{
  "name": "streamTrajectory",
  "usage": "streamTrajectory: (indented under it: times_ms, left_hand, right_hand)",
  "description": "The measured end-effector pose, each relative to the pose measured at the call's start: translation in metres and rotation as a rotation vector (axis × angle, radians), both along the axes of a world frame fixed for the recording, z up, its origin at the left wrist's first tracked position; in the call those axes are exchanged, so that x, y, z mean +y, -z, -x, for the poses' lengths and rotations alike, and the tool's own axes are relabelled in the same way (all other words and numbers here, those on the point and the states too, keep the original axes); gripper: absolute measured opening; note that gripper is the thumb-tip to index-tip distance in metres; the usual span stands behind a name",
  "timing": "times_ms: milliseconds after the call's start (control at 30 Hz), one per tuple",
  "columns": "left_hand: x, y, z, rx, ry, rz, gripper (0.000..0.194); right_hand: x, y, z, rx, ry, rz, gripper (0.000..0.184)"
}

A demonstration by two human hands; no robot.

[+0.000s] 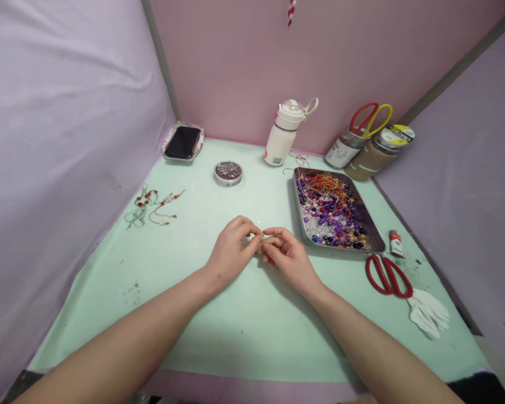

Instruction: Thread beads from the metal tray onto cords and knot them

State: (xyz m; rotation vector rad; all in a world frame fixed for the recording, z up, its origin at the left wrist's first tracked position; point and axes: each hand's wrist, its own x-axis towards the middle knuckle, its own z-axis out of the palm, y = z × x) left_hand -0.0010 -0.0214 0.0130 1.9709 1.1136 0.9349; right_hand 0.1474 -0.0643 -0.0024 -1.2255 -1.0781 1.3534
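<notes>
My left hand point(232, 249) and my right hand point(287, 257) meet at the middle of the pale green table point(219, 314), fingertips pinched together. Between the fingertips sits something small and pale, too small to name. Just right of my right hand stands a metal tray point(299, 210) filled with many purple, red, orange and white beads and a tangle of orange and red cord point(326, 182).
Finished beaded strings point(151, 206) lie at the left. A round tin point(228, 172), a phone in a tray point(183, 142), a white bottle point(283, 134) and two jars with scissors point(364, 143) stand at the back. Red scissors point(388, 275), a lighter point(395, 243) and white gloves point(429, 312) lie at the right.
</notes>
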Motion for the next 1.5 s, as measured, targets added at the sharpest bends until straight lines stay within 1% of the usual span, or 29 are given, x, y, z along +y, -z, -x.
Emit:
streamTrajectory:
  times_ms: [133,233,367,667,867,1267,1500]
  left_hand:
    - [0.0,-0.0008,0.0002,0.007,-0.003,0.014,0.011]
    - [-0.0001,-0.0006,0.0001,0.012,0.001,0.022,0.011]
    - [0.0001,-0.0003,0.0002,0.005,0.006,0.017,0.011]
    - [0.0017,-0.0002,0.0009,-0.02,-0.006,0.004,0.011]
    - [0.003,0.001,0.0025,-0.037,-0.035,0.007,0.01]
    - [0.0046,0.0034,0.0026,-0.006,-0.052,-0.055,0.01]
    - [0.0045,0.0004,0.0025,-0.043,-0.048,0.017,0.009]
  right_hand:
    - [-0.0007,-0.003,-0.001,-0.074,0.066,-0.012,0.019]
    - [-0.0008,-0.0023,-0.0023,-0.144,0.089,-0.034,0.016]
    - [-0.0006,0.0001,-0.0035,-0.177,0.107,-0.077,0.014]
    - [-0.0021,0.0012,-0.0045,-0.256,0.133,-0.098,0.015]
    - [-0.0035,0.0015,-0.0064,-0.273,0.12,-0.108,0.014]
    - [-0.0039,-0.0012,-0.0063,-0.318,0.099,-0.109,0.015]
    - [-0.0045,-0.0005,-0.0064,-0.258,0.104,-0.092,0.014]
